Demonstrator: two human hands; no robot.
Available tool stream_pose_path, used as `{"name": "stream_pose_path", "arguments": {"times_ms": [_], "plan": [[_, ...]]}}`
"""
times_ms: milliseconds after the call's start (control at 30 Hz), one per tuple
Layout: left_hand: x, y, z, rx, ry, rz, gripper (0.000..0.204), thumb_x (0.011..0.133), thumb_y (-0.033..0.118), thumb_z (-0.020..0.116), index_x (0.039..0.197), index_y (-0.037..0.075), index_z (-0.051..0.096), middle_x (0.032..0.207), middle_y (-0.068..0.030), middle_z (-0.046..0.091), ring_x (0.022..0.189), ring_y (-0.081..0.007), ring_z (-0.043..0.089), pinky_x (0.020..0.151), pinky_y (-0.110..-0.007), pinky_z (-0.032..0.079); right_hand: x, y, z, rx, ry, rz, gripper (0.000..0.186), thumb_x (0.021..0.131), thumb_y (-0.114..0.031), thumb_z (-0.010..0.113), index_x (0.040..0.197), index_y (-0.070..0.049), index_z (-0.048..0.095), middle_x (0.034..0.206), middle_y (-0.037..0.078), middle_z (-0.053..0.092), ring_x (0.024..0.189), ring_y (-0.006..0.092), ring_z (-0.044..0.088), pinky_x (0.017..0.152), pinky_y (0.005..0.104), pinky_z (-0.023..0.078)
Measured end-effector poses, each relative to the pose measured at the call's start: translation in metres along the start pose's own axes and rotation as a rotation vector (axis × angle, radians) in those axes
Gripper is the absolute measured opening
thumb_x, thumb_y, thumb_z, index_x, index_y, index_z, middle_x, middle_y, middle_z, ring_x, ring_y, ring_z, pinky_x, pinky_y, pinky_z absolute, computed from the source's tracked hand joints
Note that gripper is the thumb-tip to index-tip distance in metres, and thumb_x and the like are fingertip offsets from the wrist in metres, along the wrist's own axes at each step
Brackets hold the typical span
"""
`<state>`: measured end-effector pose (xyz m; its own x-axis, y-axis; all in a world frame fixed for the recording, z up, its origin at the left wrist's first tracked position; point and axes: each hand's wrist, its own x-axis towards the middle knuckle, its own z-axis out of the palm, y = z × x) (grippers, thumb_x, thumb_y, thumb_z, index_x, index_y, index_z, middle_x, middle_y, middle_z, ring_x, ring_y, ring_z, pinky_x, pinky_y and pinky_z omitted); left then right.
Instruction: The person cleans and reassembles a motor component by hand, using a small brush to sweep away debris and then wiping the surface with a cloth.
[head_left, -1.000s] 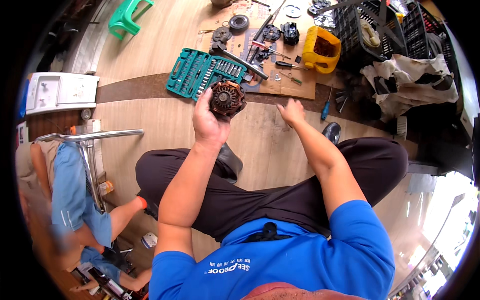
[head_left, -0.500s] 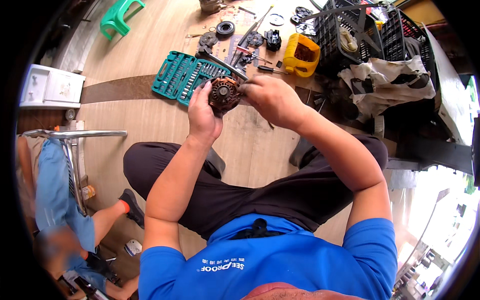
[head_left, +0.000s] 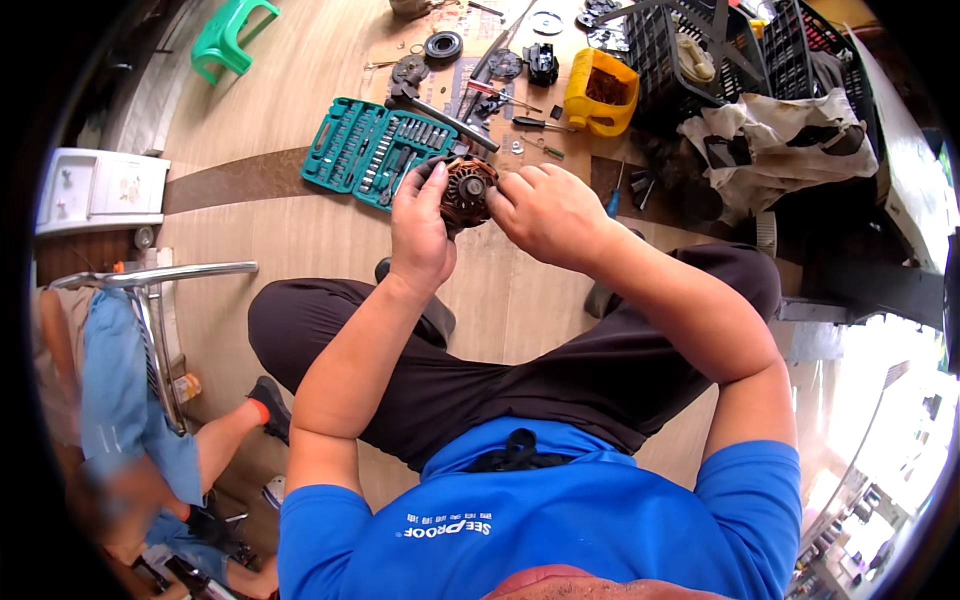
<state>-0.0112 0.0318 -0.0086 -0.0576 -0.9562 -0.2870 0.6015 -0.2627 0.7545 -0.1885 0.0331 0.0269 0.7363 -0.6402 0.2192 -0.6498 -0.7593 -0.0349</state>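
Note:
Between my two hands, above the floor, is an alternator (head_left: 468, 188), a round dark metal body with copper windings and a finned ring round its hub. My left hand (head_left: 422, 225) grips its left side, thumb on the near face and fingers out of sight behind. On the right rim, the bent fingers of my right hand (head_left: 555, 215) press close together; a small thing in their tips cannot be made out. Just beyond lies a green socket set (head_left: 345, 150), its case unfolded. The shaft of a hammer-like tool (head_left: 455, 124) lies across its corner.
Screwdrivers (head_left: 535, 123), a black ring (head_left: 443, 46) and several loose parts lie ahead on cardboard. A cut yellow jug (head_left: 585, 112) and black crates (head_left: 680, 90) stand right, a stained cloth (head_left: 740, 135) beside them. A green stool (head_left: 225, 45) is far left; another person (head_left: 125, 390) sits lower left.
Both hands have shifted a little to the right with the alternator. My right hand has come lower, its fingers closer against the rim. More of the socket set and hammer-like tool shows.

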Motion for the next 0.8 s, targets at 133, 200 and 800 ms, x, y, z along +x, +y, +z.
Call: {"name": "stream_pose_path", "arguments": {"times_ms": [133,200,800], "plan": [[0.0,-0.002,0.001,-0.009,0.002,-0.041,0.022,0.1,0.016,0.047,0.113,-0.001,0.053,0.102,-0.0131,0.066,0.088,-0.0209,0.068,0.074,-0.035,0.06,-0.008,0.004,0.006,0.062,0.062,0.002,0.014,0.082,-0.016,0.056,0.091,-0.006,0.059,0.082,0.007,0.055,0.077,0.0234,0.059,0.069,0.0359,0.047],[0.001,-0.001,0.0,-0.024,0.01,-0.038,0.023,0.1,0.016,0.047,0.113,-0.002,0.052,0.103,-0.0143,0.065,0.089,-0.0217,0.069,0.074,-0.035,0.06,-0.009,0.01,0.005,0.111,0.159,-0.003,0.011,0.082,-0.016,0.055,0.087,-0.006,0.056,0.083,0.008,0.055,0.076,0.0242,0.06,0.068,0.0361,0.048],[0.0,-0.001,-0.005,0.061,-0.058,-0.036,0.03,0.102,0.021,0.041,0.115,0.0,0.058,0.107,-0.0118,0.066,0.093,-0.0223,0.068,0.081,-0.037,0.058,-0.004,0.007,-0.001,0.168,0.092,0.021,0.011,0.079,-0.016,0.058,0.086,-0.008,0.058,0.083,0.006,0.055,0.08,0.0233,0.061,0.07,0.0358,0.049]]}}
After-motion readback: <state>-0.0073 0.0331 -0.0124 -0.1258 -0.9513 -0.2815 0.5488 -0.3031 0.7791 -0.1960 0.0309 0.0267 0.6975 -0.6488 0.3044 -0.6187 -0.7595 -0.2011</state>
